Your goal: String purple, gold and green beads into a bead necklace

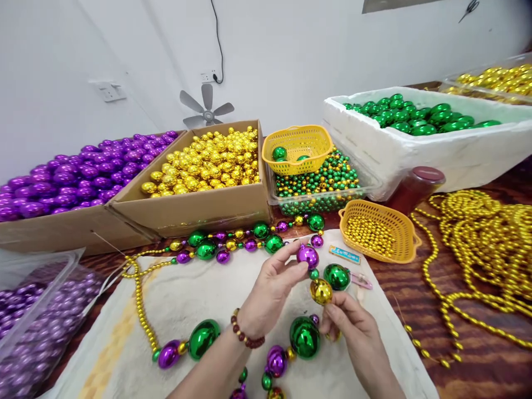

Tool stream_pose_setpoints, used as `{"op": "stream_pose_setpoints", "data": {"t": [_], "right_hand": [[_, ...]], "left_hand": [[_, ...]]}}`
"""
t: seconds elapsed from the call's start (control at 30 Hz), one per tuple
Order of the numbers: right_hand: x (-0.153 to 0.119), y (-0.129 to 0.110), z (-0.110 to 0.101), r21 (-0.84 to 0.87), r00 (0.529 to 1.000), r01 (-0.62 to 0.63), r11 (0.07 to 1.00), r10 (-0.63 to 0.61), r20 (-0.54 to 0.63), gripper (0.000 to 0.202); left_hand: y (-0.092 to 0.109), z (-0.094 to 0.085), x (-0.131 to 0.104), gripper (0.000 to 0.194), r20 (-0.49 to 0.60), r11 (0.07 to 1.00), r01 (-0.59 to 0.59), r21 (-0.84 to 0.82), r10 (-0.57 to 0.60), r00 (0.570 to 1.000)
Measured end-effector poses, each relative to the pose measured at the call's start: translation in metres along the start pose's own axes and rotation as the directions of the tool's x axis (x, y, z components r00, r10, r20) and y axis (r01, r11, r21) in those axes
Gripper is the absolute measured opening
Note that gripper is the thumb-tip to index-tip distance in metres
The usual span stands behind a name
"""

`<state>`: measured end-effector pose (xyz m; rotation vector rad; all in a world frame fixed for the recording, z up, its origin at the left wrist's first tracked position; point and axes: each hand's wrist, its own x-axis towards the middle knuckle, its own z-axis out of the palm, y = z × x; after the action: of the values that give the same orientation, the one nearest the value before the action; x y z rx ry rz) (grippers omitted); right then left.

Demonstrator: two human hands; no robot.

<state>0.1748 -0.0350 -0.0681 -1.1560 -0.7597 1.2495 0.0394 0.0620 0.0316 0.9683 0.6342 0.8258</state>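
My left hand, a beaded bracelet at its wrist, pinches a shiny purple ball bead between thumb and fingers. Below that bead a small green bead and a gold ball bead follow on the same strand. The fingers of my right hand close on the gold ball bead from beneath. A large green ball and a purple ball lie nearby on the white cloth. Another green ball rests just right of the strand. The thread inside the beads is mostly hidden.
Cartons of purple balls and gold balls stand behind the cloth. A yellow basket holds small gold beads. Gold bead strands spread over the right side. A white foam box of green balls sits back right.
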Motion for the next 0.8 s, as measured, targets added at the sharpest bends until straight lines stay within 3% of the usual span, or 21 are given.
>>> {"op": "stream_pose_setpoints", "data": {"t": [0.1,0.2,0.23,0.3,0.37,0.47,0.53,0.6,0.7,0.8], "right_hand": [[0.007,-0.008,-0.004,0.022,0.999,0.046,0.999,-0.046,0.011,0.021],[0.014,-0.014,-0.01,0.033,0.997,0.08,0.996,-0.08,0.001,0.02],[0.015,-0.015,-0.013,0.035,0.996,0.087,0.996,-0.087,-0.003,0.019],[0.016,-0.015,-0.018,0.033,0.995,0.103,0.994,-0.103,-0.012,0.018],[0.015,-0.013,-0.024,0.032,0.993,0.118,0.992,-0.117,-0.026,0.017],[0.012,-0.008,-0.032,0.034,0.99,0.133,0.991,-0.131,-0.041,0.016],[0.009,-0.006,-0.036,0.034,0.991,0.131,0.991,-0.129,-0.044,0.018],[0.008,-0.005,-0.038,0.028,0.992,0.123,0.992,-0.122,-0.044,0.02],[0.007,-0.006,-0.037,0.02,0.991,0.124,0.992,-0.123,-0.049,0.022],[0.008,-0.007,-0.033,0.032,0.989,0.128,0.991,-0.125,-0.082,0.026]], "left_hand": [[0.015,-0.005,0.01,0.045,0.075,0.984,-0.039,0.176,0.026,0.997],[0.019,-0.027,0.024,0.042,0.021,0.89,-0.104,0.444,0.106,0.994],[0.016,-0.036,0.029,0.037,0.007,0.804,-0.118,0.583,0.141,0.99],[0.006,-0.052,0.037,0.026,0.045,0.539,-0.135,0.831,0.177,0.983],[-0.003,-0.061,0.046,0.02,0.12,0.284,-0.166,0.944,0.172,0.978],[-0.003,-0.054,0.066,0.022,0.19,0.098,-0.226,0.969,0.287,0.939],[0.008,-0.041,0.085,0.024,0.233,0.031,-0.269,0.963,0.415,0.88],[0.027,-0.026,0.111,0.029,0.246,-0.082,-0.234,0.969,0.454,0.856],[0.054,-0.014,0.159,0.03,0.171,-0.277,-0.072,0.958,0.35,0.921],[0.069,-0.018,0.209,0.02,0.067,-0.355,0.02,0.935,0.229,0.971]]}}
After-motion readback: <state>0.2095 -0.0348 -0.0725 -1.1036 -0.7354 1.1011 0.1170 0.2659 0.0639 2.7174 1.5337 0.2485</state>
